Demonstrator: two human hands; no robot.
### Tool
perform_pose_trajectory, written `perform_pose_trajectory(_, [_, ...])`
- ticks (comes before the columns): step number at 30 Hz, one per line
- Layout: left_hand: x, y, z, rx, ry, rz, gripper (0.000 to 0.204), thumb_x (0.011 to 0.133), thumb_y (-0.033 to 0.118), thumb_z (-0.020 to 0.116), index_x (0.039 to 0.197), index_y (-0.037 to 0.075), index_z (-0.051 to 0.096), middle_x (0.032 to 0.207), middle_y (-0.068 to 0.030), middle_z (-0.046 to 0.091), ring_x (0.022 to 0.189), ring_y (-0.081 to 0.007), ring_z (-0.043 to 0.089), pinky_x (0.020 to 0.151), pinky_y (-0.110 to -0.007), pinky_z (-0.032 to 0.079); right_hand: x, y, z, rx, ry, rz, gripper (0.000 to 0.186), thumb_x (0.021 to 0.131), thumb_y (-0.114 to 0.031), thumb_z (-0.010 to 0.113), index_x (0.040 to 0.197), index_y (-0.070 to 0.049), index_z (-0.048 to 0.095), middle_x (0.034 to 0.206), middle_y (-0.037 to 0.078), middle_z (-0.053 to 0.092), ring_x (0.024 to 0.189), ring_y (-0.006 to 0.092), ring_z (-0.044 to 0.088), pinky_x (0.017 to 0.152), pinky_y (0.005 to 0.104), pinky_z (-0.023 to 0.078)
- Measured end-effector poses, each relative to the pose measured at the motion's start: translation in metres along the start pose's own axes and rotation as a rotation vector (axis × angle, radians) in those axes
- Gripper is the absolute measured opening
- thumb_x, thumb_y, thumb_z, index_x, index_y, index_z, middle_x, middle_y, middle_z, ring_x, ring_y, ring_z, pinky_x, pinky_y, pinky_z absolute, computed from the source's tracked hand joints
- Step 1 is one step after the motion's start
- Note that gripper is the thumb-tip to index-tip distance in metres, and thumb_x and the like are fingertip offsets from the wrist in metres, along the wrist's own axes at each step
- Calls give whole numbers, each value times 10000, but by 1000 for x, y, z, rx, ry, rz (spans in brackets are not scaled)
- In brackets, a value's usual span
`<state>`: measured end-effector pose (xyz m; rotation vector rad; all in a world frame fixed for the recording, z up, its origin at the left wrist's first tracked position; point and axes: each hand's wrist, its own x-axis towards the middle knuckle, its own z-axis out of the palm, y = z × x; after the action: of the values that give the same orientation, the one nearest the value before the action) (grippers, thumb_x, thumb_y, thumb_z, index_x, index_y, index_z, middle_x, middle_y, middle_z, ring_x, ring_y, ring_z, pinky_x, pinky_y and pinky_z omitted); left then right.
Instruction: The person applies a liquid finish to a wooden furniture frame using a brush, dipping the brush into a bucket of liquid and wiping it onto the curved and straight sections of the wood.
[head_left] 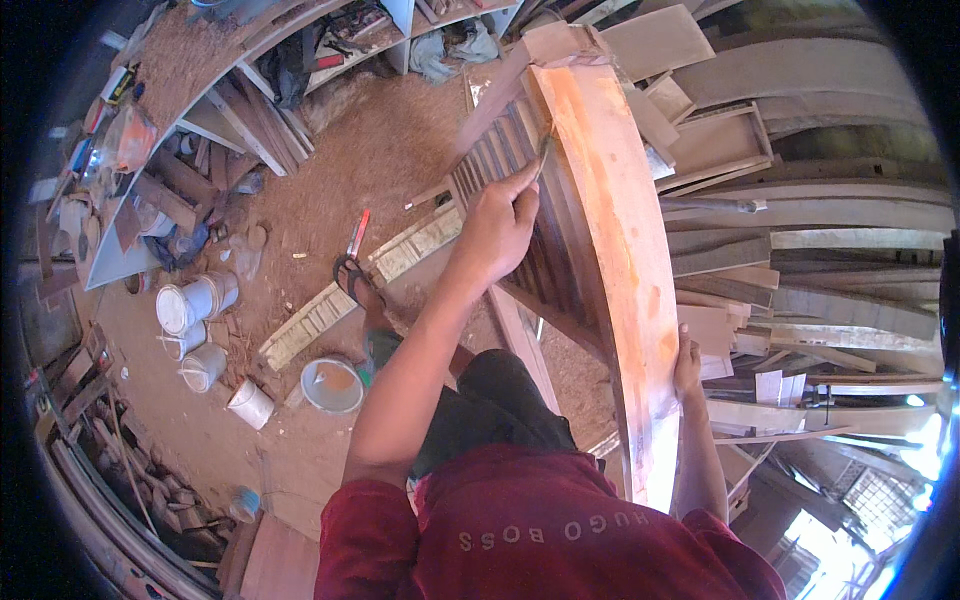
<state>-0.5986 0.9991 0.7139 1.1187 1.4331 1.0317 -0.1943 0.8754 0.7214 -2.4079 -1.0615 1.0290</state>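
A long, slightly curved wooden rail (622, 230) with orange-stained patches on its upper face runs in front of me. It tops a wooden frame with dark slats (545, 225) along its left side. My left hand (503, 228) is closed around a thin, narrow tool (544, 155), perhaps a putty knife. The tool's tip is at the rail's left edge, near its far end. Lower down, my right hand (688, 368) grips the rail's right edge, thumb side showing and the other fingers mostly hidden.
Stacked boards (810, 215) crowd the right side. White buckets (185, 305) and a round tub (332, 385) stand on the dusty floor to the left. A pale slatted strip (310, 325) lies near my foot. A cluttered workbench (190, 75) curves along the far left.
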Motion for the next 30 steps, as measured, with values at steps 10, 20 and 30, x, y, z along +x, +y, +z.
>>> perform_pose_trajectory(10, [-26, -6, 11, -22, 2, 97, 361, 980, 111, 555, 1315, -18, 595, 897, -333, 620, 847, -449, 666, 734, -443, 514, 2, 0, -3, -75, -66, -22, 777, 1015, -618, 449, 1219, 119, 586, 1170, 203, 626, 1059, 231, 561, 956, 361, 460])
perform_pose_trajectory(20, [-59, -15, 38, -37, -45, 175, 411, 951, 43, 560, 1337, -99, 533, 908, -310, 651, 856, -432, 668, 762, -477, 522, 18, 26, -10, 54, -160, -60, 694, 1053, -559, 394, 1211, 86, 595, 1120, 194, 674, 902, 211, 664, 754, 345, 556])
perform_pose_trajectory(30, [-88, -18, 55, -58, -76, 151, 449, 946, 34, 559, 1364, -115, 493, 950, -305, 649, 865, -421, 665, 762, -479, 522, 13, 22, -4, 21, -92, -89, 676, 1042, -548, 431, 1213, 87, 588, 1073, 183, 681, 948, 209, 666, 812, 348, 556])
